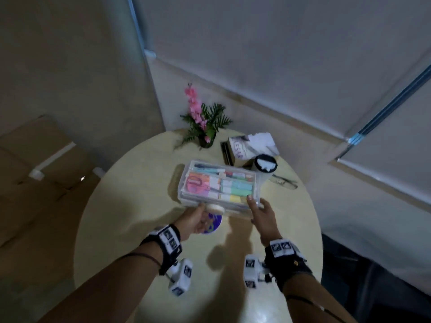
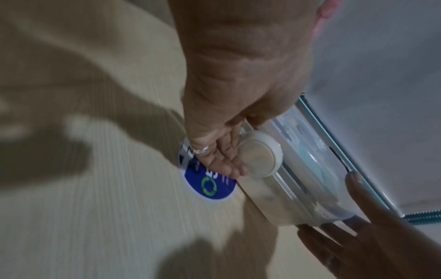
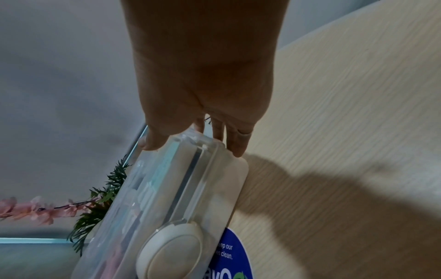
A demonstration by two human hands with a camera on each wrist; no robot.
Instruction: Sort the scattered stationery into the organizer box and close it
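A clear organizer box [image 1: 219, 185] with its lid down sits on the round beige table [image 1: 140, 194]; coloured markers and sticky notes show through the lid. My left hand [image 1: 196, 217] holds the box's near edge beside the round white latch [image 1: 215, 208], with its fingers [image 2: 226, 160] running down the front wall onto a blue sticker [image 2: 210, 186]. My right hand [image 1: 258, 210] pinches the near right corner, thumb on the lid and fingers along the end wall. In the right wrist view that same hand [image 3: 198, 136] holds the box [image 3: 167, 188] near the latch [image 3: 170, 249].
Behind the box stand a vase of pink flowers [image 1: 205, 129], a small cardboard box with papers [image 1: 247, 148] and a black-and-white round lid [image 1: 265, 163]. Glasses [image 1: 284, 181] lie at the right. Bare tabletop lies to the left and near me.
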